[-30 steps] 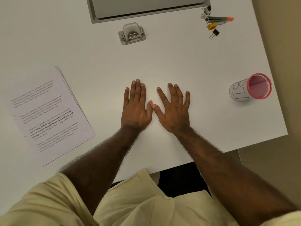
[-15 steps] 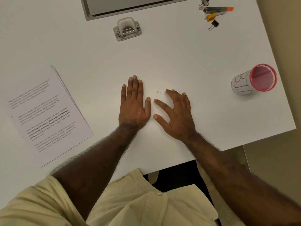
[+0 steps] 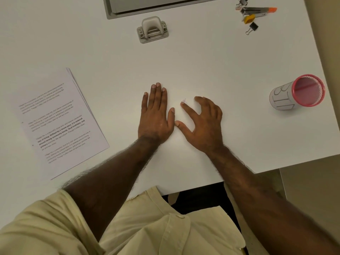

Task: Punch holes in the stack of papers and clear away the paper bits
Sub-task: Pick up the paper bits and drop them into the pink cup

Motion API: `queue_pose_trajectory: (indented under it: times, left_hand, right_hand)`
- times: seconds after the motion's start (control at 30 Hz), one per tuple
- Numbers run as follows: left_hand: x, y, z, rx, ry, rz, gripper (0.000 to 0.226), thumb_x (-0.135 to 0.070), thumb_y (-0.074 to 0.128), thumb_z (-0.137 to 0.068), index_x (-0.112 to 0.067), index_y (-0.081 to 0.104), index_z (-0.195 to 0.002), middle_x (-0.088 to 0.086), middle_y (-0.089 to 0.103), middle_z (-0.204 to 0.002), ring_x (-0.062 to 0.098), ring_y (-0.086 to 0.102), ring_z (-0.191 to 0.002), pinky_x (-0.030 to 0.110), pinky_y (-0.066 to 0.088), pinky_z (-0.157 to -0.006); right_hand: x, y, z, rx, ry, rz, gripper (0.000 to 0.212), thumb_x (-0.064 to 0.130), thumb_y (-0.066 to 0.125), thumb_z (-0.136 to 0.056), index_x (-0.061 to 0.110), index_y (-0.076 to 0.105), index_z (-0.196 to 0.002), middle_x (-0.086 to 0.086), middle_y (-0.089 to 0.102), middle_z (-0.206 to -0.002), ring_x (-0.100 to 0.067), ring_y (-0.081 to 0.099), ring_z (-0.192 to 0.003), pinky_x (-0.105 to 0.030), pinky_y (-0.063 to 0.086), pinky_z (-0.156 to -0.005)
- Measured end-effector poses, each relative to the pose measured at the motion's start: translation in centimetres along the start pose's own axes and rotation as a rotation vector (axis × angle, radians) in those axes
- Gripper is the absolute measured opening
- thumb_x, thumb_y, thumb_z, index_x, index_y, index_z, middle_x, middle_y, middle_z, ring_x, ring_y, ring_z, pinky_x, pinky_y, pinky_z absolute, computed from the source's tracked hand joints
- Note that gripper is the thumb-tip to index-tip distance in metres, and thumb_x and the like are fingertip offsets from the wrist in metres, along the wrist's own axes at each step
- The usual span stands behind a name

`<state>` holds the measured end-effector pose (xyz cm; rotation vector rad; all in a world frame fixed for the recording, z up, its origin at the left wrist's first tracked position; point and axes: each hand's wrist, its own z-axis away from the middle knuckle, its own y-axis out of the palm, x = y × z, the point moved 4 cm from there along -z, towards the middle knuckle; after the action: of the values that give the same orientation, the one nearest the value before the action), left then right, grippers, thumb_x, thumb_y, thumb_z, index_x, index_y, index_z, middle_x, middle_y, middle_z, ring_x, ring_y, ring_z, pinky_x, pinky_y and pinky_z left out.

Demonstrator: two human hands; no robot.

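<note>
A stack of printed papers (image 3: 57, 124) lies on the white table (image 3: 211, 61) at the left. The grey hole punch (image 3: 152, 30) stands at the back, near the middle. My left hand (image 3: 156, 115) rests flat on the table, fingers together, holding nothing. Just to its right my right hand (image 3: 202, 124) is arched, fingers spread and curled, fingertips on the table. A few tiny pale paper bits (image 3: 184, 101) lie by its index fingertip. Neither hand touches the papers or the punch.
A pink mesh cup labelled "BIN" (image 3: 298, 92) lies on its side at the right. A stapler with an orange tip (image 3: 257, 10) and binder clips (image 3: 252, 28) sit at the back right. A grey laptop (image 3: 156, 5) lies at the back edge.
My right hand went from flat to arched, its fingers curling back toward me and uncovering the small paper bits. My left hand stayed flat in place.
</note>
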<state>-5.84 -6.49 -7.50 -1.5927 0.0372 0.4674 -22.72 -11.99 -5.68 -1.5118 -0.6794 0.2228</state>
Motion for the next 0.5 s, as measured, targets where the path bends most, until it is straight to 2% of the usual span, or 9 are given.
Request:
queue_pose_trajectory:
  times: [0.07,0.13,0.23,0.3,0.4,0.5]
  left_hand:
    - [0.0,0.1,0.0,-0.014,0.000,0.008,0.070,-0.039,0.032,-0.111,-0.003,0.017,-0.169,0.017,0.010,-0.179,0.030,0.006,-0.167,0.053,0.010,-0.135]
    - [0.0,0.1,0.0,-0.023,0.001,0.006,0.070,-0.039,0.033,-0.111,-0.003,0.018,-0.169,0.017,0.011,-0.179,0.029,0.006,-0.167,0.053,0.011,-0.135]
    - [0.0,0.1,0.0,-0.035,0.005,0.010,0.069,-0.038,0.034,-0.111,-0.002,0.019,-0.168,0.017,0.013,-0.178,0.030,0.008,-0.167,0.053,0.011,-0.135]
    - [-0.1,0.0,0.0,-0.036,0.004,0.012,0.069,-0.037,0.034,-0.111,-0.002,0.020,-0.168,0.018,0.013,-0.178,0.030,0.009,-0.167,0.054,0.012,-0.134]
    - [-0.1,0.0,0.0,-0.036,0.003,0.010,0.069,-0.038,0.033,-0.110,-0.001,0.021,-0.168,0.018,0.014,-0.178,0.031,0.010,-0.167,0.054,0.013,-0.134]
    - [-0.1,0.0,0.1,-0.034,0.001,0.010,0.069,-0.038,0.032,-0.110,-0.002,0.021,-0.168,0.018,0.014,-0.178,0.031,0.010,-0.167,0.054,0.012,-0.134]
  right_hand:
    - [-0.2,-1.0,-0.6,-0.011,0.012,-0.134,0.053,0.058,0.062,-0.100,0.029,0.064,-0.145,-0.004,0.060,-0.147,-0.025,0.052,-0.139,-0.046,0.040,-0.116]
    - [-0.3,-1.7,-1.4,-0.010,-0.010,-0.244,0.044,0.037,0.068,-0.102,0.020,0.067,-0.142,-0.005,0.066,-0.140,-0.025,0.058,-0.132,-0.041,0.046,-0.114]
    - [0.2,-2.0,-3.0,0.044,-0.075,-0.251,0.039,0.014,0.065,-0.103,0.010,0.065,-0.142,-0.010,0.067,-0.141,-0.029,0.062,-0.132,-0.032,0.041,-0.117]
    - [0.9,-2.0,-3.9,0.115,-0.126,-0.235,0.042,0.007,0.063,-0.103,0.008,0.063,-0.145,-0.012,0.066,-0.144,-0.031,0.062,-0.134,-0.029,0.036,-0.118]
    - [1.6,-1.7,-5.0,0.254,-0.177,-0.211,0.050,-0.001,0.061,-0.100,0.011,0.060,-0.148,-0.011,0.067,-0.143,-0.033,0.062,-0.132,-0.036,0.044,-0.115]
    - [1.9,-1.6,-5.9,0.362,-0.196,-0.156,0.050,-0.002,0.059,-0.100,0.014,0.062,-0.147,-0.009,0.067,-0.141,-0.033,0.060,-0.130,-0.040,0.045,-0.112]
